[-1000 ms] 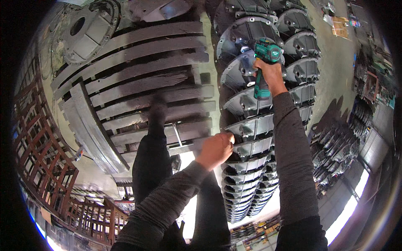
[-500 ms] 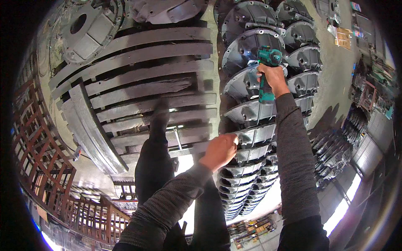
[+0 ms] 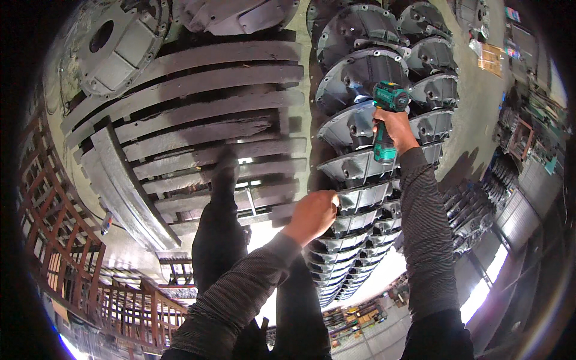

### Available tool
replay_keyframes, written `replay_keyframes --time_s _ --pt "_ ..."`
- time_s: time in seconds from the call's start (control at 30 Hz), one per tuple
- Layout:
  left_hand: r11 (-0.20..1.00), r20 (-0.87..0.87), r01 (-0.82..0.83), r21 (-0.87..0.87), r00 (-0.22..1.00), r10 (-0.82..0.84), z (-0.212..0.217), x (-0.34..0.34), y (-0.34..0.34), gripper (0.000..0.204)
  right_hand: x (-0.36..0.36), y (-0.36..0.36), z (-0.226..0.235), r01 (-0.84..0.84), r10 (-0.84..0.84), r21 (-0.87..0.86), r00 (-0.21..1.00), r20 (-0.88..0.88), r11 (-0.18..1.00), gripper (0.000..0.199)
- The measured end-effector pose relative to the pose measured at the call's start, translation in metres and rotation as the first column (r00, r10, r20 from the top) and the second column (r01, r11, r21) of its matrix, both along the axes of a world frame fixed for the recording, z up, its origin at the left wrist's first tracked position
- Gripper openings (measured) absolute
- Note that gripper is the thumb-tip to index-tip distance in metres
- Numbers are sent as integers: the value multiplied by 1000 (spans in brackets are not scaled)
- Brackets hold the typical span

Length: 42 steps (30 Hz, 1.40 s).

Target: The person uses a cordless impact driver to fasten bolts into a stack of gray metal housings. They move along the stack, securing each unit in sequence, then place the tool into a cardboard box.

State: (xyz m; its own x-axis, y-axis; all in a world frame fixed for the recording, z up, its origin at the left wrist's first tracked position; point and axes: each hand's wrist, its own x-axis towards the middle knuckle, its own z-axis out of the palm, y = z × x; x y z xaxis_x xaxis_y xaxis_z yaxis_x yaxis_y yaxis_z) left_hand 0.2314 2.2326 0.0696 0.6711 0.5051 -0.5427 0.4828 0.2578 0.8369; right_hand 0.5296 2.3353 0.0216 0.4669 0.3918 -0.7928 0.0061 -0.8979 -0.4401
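Observation:
A green and black cordless drill [image 3: 391, 96] is gripped by its handle in my right hand [image 3: 398, 131], its body above the row of grey castings. Beneath and beyond it stands a large dome-shaped metal casting [image 3: 354, 75] with bolt holes around its flange. My left hand [image 3: 312, 215] is closed, thumb and fingers pressed together, beside the edges of the nearer castings [image 3: 360, 197]. What it holds, if anything, is hidden.
On the left lies a pallet of dark wooden slats [image 3: 210, 99], with a loose curved beam [image 3: 123, 180] across its side. A round flanged casting [image 3: 117, 48] lies at the far left. More castings [image 3: 432, 90] form a second row on the right. Brown metal racks [image 3: 66, 246] stand at the left rim.
The drill and my right hand have come slightly nearer, and the drill has turned a little. My left hand stays closed near the same castings. The whole view has shifted slightly.

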Motion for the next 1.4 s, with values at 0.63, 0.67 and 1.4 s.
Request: replay_keyframes --time_s 0.63,0.67,1.4 --pt "973 24 -197 -121 979 201 -13 -40 19 17 6 12 -6 -175 197 -154 971 138 972 10" --pt "936 -9 -272 -222 961 277 -8 -45 26 17 6 10 -8 -161 180 -149 975 126 976 11" --pt "896 -191 -428 -118 895 402 105 -22 130 17 -9 -15 -8 -190 230 -167 936 268 967 44"
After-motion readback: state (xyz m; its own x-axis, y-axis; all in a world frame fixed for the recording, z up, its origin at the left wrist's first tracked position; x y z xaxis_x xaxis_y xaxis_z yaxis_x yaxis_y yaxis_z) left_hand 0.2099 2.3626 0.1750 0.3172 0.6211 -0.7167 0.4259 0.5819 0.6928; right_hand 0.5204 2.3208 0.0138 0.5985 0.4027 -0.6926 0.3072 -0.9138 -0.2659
